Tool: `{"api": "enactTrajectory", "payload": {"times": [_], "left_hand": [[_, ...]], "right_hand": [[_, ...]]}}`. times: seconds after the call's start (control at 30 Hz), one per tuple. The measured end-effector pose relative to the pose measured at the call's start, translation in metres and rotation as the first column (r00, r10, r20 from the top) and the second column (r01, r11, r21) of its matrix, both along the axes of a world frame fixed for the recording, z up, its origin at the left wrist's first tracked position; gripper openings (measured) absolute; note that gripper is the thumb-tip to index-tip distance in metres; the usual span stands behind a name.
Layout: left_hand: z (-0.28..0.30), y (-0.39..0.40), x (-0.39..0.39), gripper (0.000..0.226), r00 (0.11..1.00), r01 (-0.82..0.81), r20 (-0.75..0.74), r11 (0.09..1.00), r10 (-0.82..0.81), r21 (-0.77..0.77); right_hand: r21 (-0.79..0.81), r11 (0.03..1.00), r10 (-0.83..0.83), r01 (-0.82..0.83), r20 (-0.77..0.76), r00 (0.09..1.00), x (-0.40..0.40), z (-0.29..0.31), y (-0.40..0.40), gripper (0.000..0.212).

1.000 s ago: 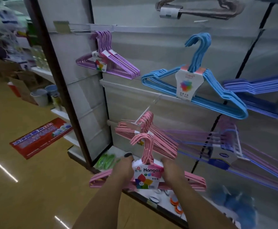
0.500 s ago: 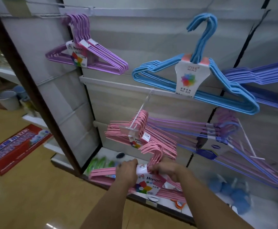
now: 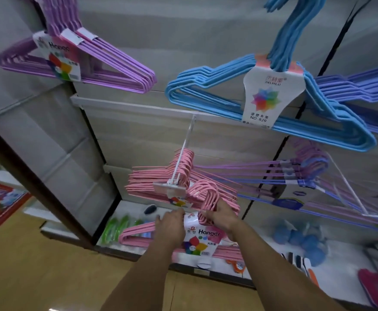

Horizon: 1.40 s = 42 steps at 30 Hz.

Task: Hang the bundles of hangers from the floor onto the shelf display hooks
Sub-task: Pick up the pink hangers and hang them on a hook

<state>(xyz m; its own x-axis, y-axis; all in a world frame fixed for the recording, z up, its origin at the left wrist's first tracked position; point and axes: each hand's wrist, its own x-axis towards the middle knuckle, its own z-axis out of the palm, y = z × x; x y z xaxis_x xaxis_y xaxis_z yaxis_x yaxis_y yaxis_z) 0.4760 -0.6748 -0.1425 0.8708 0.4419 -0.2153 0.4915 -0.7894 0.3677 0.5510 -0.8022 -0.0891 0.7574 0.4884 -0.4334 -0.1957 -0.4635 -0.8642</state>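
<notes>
Pink hanger bundle (image 3: 138, 235) sits between my hands, low before shelf. My left hand (image 3: 169, 227) grips it beside paper label (image 3: 200, 237), fingers curled over top. My right hand (image 3: 222, 215) pinches bundle's hooks (image 3: 208, 194) just beside display hook (image 3: 184, 151), already carrying other pink hangers (image 3: 152, 182).

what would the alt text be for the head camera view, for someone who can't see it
Both hands, left hand and right hand, grip a pink hanger bundle just below the display hook, which already carries pink hangers. Purple bundle and blue bundle hang above.
</notes>
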Motion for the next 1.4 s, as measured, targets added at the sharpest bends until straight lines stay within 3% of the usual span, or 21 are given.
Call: {"api": "enactTrajectory", "payload": {"times": [0.1, 0.2, 0.4, 0.57, 0.7, 0.83, 0.9, 1.07, 1.17, 1.23, 1.3, 1.4], "left_hand": [[0.001, 0.022, 0.018, 0.040, 0.999, 0.032, 0.013, 0.999, -0.033, 0.034], [-0.002, 0.043, 0.029, 0.033, 0.997, 0.078, -0.007, 0.997, -0.078, 0.029], [-0.005, 0.078, 0.034, 0.038, 0.983, 0.185, 0.005, 0.981, -0.185, 0.056], [-0.011, 0.095, 0.036, 0.045, 0.985, 0.141, 0.106, 0.987, -0.133, -0.073], [-0.014, 0.104, 0.039, 0.039, 0.991, 0.101, 0.097, 0.984, -0.087, -0.146], [-0.018, 0.108, 0.038, 0.044, 0.997, 0.067, 0.056, 0.973, -0.056, -0.221], [-0.021, 0.108, 0.036, 0.045, 0.996, 0.074, 0.055, 0.977, -0.064, -0.199], [-0.019, 0.106, 0.038, 0.050, 0.976, 0.090, 0.213, 0.972, -0.042, -0.219], [0.001, 0.100, 0.043, 0.066, 0.940, -0.005, 0.336, 0.985, 0.063, -0.171], [0.011, 0.100, 0.047, 0.085, 0.929, 0.076, 0.368, 0.995, -0.047, -0.065], [0.018, 0.099, 0.051, 0.101, 0.926, 0.223, 0.312, 0.975, -0.212, -0.002], [0.017, 0.099, 0.053, 0.110, 0.915, 0.327, 0.234, 0.944, -0.329, 0.049]], "right_hand": [[-0.003, 0.998, -0.066, 0.066, 0.040, 0.997, 0.009, 0.000, 0.018, 0.036], [-0.001, 0.992, -0.125, 0.125, 0.058, 0.990, 0.015, 0.000, 0.034, 0.033], [-0.018, 0.990, -0.137, 0.141, 0.133, 0.981, 0.016, -0.006, 0.062, 0.047], [-0.066, 0.996, -0.053, 0.063, 0.150, 0.987, 0.021, -0.009, 0.074, 0.052], [-0.124, 0.992, -0.007, 0.024, 0.138, 0.990, 0.029, -0.015, 0.082, 0.050], [-0.082, 0.995, -0.049, 0.051, 0.024, 0.999, 0.028, -0.029, 0.090, 0.040], [-0.095, 0.994, -0.055, 0.059, 0.052, 0.997, 0.027, -0.046, 0.091, 0.050], [-0.134, 0.990, -0.027, 0.040, 0.101, 0.994, 0.036, -0.092, 0.087, 0.079], [-0.185, 0.979, -0.054, 0.087, 0.180, 0.982, 0.025, -0.063, 0.094, 0.071], [-0.185, 0.975, -0.069, 0.122, 0.270, 0.960, 0.025, -0.056, 0.097, 0.067], [-0.154, 0.977, -0.089, 0.149, 0.340, 0.936, 0.022, -0.041, 0.100, 0.079], [-0.238, 0.964, -0.017, 0.116, 0.379, 0.925, 0.021, -0.029, 0.096, 0.080]]}}
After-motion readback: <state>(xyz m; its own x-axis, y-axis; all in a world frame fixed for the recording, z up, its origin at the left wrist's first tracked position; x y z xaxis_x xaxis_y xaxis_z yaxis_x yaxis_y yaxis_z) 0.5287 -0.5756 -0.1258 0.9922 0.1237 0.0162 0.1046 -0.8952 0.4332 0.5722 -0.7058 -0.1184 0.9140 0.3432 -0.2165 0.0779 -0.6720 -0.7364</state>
